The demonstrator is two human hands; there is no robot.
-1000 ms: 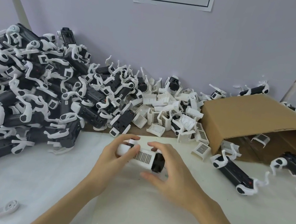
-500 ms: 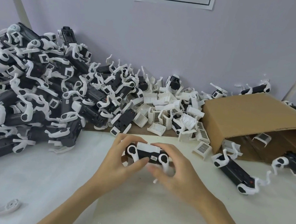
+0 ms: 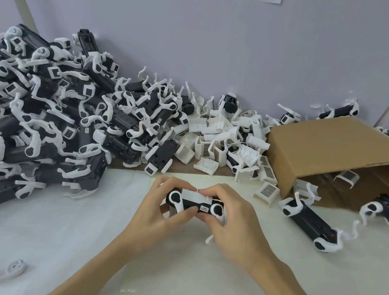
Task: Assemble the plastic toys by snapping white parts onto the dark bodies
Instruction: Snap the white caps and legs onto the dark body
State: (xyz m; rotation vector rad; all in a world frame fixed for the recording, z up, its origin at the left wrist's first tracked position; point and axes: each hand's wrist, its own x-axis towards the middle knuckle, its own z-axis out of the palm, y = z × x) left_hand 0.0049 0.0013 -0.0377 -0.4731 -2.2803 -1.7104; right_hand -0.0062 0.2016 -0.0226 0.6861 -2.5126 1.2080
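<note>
A dark toy body (image 3: 195,203) with white leg joints at both ends lies sideways between my hands, just above the white table (image 3: 71,242). A white cover part (image 3: 196,196) sits on its top. My left hand (image 3: 163,208) grips the body's left end, thumb under it. My right hand (image 3: 233,217) grips the right end, fingers curled over the white cover. A white leg tip sticks out below my right hand.
A big heap of dark bodies with white legs (image 3: 41,110) fills the left. Loose white covers (image 3: 222,141) pile at the back centre. A tipped cardboard box (image 3: 327,153) lies at right, with toys (image 3: 311,222) in front of it. One loose white leg (image 3: 8,268) lies near left.
The toy has been turned in my hands: a second ago the white grille face was up, now the dark side with both leg joints faces me. The hands stayed in place.
</note>
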